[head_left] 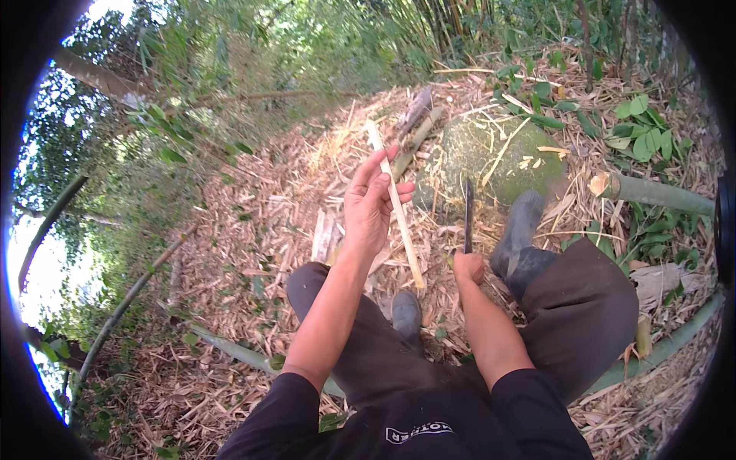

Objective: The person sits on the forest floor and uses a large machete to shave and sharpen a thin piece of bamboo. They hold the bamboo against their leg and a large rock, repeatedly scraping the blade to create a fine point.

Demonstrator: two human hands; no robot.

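Raised in front of me, my left hand grips a pale split bamboo strip between thumb and fingers, some fingers stretched out. The strip slants from upper left down to lower right, its ends free. Lower and to the right, my right hand is closed round the handle of a machete. Its dark, narrow blade points away from me, in front of a mossy boulder. Most of the machete's handle is hidden in my fist.
Pale shavings and dry leaves cover the ground. A cut green bamboo pole lies at right; another pole passes by my legs. Beyond my left hand lie short log pieces. My grey boots stand near the boulder. Shrubs and bamboo grow behind.
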